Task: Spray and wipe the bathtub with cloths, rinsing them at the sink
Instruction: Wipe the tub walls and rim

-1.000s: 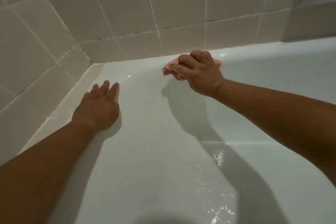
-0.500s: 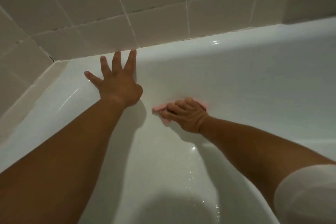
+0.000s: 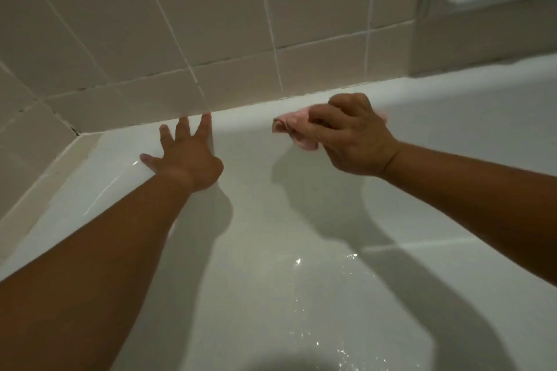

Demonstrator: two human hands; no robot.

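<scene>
Two hands are reaching into the glossy white bathtub [image 3: 265,250], water droplets [image 3: 325,295] glistening on its near floor. Left hand [image 3: 187,156] is pressing flat, fingers spread, on the far inner wall. Right hand [image 3: 352,135] is gripping a crumpled pink cloth [image 3: 291,125] against the rim, below the beige tiled wall [image 3: 211,24].

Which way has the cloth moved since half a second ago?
Yes. The cloth, in the right hand, went up the tub wall to the rim under the tiles.

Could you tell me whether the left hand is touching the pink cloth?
Apart. The head view shows bare tub wall between left hand and pink cloth.
</scene>
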